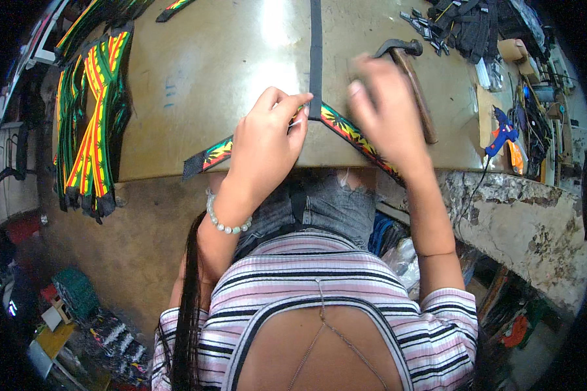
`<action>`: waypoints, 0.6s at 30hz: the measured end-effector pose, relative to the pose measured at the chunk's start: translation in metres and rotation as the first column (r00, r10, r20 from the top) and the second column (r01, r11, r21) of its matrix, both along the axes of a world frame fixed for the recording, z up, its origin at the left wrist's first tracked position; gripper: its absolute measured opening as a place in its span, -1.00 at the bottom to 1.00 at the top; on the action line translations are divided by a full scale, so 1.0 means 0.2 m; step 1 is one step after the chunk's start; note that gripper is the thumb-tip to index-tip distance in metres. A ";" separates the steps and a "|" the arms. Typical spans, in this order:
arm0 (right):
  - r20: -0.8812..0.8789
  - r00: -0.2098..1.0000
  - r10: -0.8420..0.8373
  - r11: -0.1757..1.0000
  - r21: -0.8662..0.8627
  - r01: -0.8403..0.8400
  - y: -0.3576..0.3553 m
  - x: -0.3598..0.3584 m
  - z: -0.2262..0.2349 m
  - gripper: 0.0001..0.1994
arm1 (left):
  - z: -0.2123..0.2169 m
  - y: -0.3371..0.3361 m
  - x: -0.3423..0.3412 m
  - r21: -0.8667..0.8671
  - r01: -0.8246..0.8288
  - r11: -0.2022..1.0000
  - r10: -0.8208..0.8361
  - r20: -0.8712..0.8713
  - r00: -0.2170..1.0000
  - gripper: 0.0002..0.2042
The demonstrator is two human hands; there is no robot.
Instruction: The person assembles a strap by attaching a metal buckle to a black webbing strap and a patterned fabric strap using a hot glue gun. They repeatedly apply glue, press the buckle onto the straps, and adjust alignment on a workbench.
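Nearest the camera, the person wears a striped shirt (319, 260) and grey denim shorts (339, 212), positioned at the near edge of a table (189, 124). A beaded bracelet (227, 228) encircles the left wrist. On the table, close to this edge, the patterned strap (346, 130) forms two legs, which slope outward and toward the person from the lower end of a black strap (316, 58). The left leg ends in a black section. The left hand (264, 143) has thumb and index finger narrowed together on the patterned strap, just beside the junction. The right hand (386, 107) is raised above the right leg; motion blur obscures its fingers, so its grip cannot be determined. Just beside it lies a hammer (416, 91); contact cannot be determined. To the left, a bundle of similar straps (98, 111) overhangs the table edge. To the right rests a blue glue gun (501, 133). Farther away, small dark clips (426, 31) lie near a black strap pile (473, 29).
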State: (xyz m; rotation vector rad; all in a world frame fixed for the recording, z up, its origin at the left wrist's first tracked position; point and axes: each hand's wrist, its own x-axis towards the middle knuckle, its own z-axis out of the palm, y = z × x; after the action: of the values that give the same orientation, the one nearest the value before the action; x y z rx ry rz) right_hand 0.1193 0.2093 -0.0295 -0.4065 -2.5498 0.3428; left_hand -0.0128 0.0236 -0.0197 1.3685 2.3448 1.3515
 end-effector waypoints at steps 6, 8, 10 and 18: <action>0.401 0.685 -0.608 0.790 0.218 0.573 0.33 0.00 0.14 -0.48 | -0.02 -0.07 -0.04 -0.123 -0.081 0.989 0.085 0.026 0.996 -0.88; 0.293 0.814 -0.502 0.839 -0.062 0.540 0.21 0.00 0.26 -0.49 | -0.04 -0.07 -0.04 -0.078 -0.096 0.992 0.097 0.015 0.995 -0.89; 0.170 0.846 -0.505 0.721 -0.456 0.522 0.00 0.04 0.35 -0.58 | -0.06 -0.07 -0.04 -0.056 -0.109 0.992 0.110 0.026 0.994 -0.89; 0.201 0.970 -0.137 0.799 -0.557 0.228 -0.31 0.07 0.27 -0.75 | -0.07 -0.08 -0.04 -0.051 -0.093 0.994 0.093 0.001 0.996 -0.90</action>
State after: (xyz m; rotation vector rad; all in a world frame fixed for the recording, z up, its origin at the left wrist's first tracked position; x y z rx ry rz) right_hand 0.1337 0.1480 0.0239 -0.9301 -2.4744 1.0606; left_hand -0.0215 0.0069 -0.0338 1.2573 2.4513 1.3068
